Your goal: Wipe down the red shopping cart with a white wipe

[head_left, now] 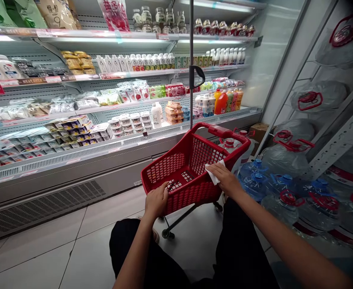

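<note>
A small red shopping cart (179,200) with a lattice plastic basket stands between my knees. My left hand (157,199) is closed over the near rim of the basket, toward its left end. Under my right hand (223,178) a white cloth (213,177), perhaps a wipe, is pressed on the same rim further right, close to the handle end. My right fingers lie over the cloth and hold it against the plastic. The cart's red handle (229,132) rises at the far right of the basket. No goods show inside the basket.
Behind the cart runs an open refrigerated display case (119,156) with yogurt cups, bottles and bags on several shelves. A glass door's dark handle (196,76) stands above the cart. Large water bottles (257,180) crowd the right side. Pale floor tiles (52,241) lie at left.
</note>
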Motion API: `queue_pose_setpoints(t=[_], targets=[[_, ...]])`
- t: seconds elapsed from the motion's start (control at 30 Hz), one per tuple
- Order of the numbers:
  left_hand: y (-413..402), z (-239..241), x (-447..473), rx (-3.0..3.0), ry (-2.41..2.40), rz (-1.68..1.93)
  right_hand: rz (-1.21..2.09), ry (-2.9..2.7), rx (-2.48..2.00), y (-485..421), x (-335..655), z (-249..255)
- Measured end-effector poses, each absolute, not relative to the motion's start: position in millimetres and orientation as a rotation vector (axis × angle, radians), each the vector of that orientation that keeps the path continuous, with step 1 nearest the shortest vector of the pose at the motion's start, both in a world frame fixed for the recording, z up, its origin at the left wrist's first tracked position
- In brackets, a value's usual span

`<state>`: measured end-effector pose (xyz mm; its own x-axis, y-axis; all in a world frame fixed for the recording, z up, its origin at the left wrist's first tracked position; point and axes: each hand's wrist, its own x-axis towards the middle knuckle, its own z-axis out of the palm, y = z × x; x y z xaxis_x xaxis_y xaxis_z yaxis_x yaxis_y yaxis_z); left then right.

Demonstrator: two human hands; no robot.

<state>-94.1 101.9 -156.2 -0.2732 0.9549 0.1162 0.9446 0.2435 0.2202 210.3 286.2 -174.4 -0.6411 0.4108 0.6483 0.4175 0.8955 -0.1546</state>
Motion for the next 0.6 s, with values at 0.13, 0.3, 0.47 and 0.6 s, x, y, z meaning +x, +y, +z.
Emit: queue_pose_setpoints(t=[0.13,0.3,0.47,0.6], targets=[[102,-156,-93,1.862,2.454,0.382,-0.001,-2.337,-0.587,282,208,-174],[101,-160,-92,1.886,2.45,0.415,0.008,-2.334,-0.602,275,204,-179],[98,-161,-91,1.895,2.441,0.443,0.02,-2.333,-0.585,267,201,-181],[95,-160,-89,1.914,2.423,0.436,0.019,-2.337,-0.601,261,203,-180]])
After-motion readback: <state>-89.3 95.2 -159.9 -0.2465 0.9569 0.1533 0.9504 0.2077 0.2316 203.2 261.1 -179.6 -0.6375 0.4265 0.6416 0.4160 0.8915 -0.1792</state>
